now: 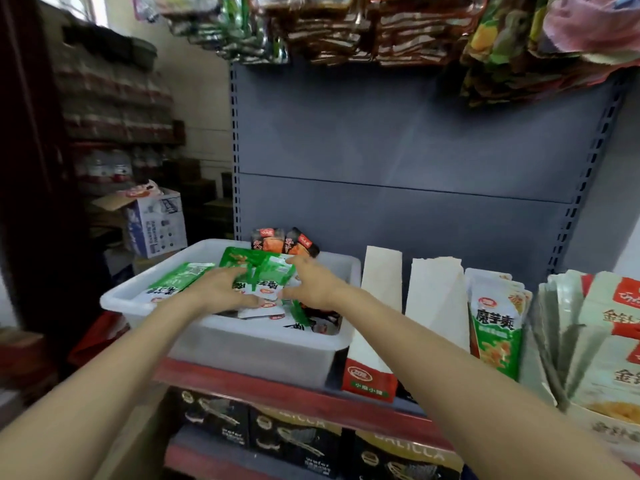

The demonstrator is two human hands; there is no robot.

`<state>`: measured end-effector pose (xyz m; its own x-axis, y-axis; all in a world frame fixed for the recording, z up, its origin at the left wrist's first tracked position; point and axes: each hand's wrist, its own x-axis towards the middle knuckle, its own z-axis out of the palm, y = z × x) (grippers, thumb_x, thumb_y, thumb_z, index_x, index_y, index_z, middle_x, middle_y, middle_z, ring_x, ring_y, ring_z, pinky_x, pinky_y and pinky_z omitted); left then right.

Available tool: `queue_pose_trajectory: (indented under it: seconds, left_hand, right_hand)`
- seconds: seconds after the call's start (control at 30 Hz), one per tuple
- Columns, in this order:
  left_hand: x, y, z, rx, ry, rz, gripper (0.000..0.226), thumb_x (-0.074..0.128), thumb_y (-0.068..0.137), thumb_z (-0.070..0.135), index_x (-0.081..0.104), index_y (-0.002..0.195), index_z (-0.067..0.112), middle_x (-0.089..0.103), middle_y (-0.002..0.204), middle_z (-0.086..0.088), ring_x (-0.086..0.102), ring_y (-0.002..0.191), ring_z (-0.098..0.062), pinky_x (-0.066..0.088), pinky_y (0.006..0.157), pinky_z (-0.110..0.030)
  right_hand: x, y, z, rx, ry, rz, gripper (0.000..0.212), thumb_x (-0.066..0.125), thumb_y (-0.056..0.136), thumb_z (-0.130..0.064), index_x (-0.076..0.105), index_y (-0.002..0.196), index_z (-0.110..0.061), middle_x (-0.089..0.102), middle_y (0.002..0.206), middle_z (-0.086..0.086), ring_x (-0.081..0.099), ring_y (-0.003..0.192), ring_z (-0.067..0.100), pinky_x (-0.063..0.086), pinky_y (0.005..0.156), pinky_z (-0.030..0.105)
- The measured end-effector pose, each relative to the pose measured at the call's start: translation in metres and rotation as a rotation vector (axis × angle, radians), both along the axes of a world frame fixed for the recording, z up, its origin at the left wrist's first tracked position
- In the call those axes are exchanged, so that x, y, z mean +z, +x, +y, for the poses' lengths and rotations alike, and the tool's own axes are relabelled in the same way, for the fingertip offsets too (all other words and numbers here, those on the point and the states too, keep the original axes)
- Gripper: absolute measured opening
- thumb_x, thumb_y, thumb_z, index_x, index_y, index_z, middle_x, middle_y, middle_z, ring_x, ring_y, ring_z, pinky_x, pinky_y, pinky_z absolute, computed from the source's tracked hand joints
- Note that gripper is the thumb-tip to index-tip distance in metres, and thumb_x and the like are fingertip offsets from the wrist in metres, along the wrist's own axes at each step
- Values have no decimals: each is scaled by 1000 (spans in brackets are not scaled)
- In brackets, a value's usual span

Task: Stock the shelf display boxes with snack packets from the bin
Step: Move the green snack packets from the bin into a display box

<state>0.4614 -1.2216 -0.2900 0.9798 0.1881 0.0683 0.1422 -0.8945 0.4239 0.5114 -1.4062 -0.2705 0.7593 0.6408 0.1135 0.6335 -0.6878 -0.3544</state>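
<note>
A white plastic bin (145, 289) stands on the shelf at the left, filled with green-and-white snack packets (176, 280) and some dark orange ones (277, 241) at its back. Both my hands are inside the bin. My left hand (218, 289) grips a bunch of green packets (268, 277) from the left. My right hand (313, 284) holds the same bunch from the right. To the right of the bin stand two display boxes with tall white flaps (381, 282), and one (495, 327) shows green packets standing upright.
A red shelf edge (277, 393) runs under the bin. Further right stand boxes of pale packets with red labels (602, 344). Dark cartons (294, 441) fill the shelf below. Bags hang above (346, 29). Cardboard boxes and crates are stacked at the left (152, 223).
</note>
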Motion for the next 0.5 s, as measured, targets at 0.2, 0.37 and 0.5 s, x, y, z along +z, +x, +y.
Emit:
queue_pose_trajectory:
  seconds: [0.2,0.37,0.5]
  left_hand:
    - [-8,4,5,13,-55,-9,90,75,60,53,44,139,23,44,144,-1,48,126,-22,43,103,-37]
    - [-9,2,8,12,-150,-38,90,75,57,51,46,138,24,44,144,1,51,123,-22,45,101,-40]
    - [-10,0,7,-6,-191,-98,78,79,63,44,52,133,23,50,140,-1,52,122,-22,43,102,-40]
  right_hand:
    - [-5,13,29,82,-156,104,74,66,86,-36,32,145,-7,37,149,9,35,136,26,30,105,30]
    - [-9,17,26,172,-167,-98,28,48,98,-20,65,103,2,66,93,11,54,86,31,31,66,28]
    - [-8,16,6,142,-95,-172,36,40,100,-11,45,65,-16,48,72,4,42,75,24,22,58,28]
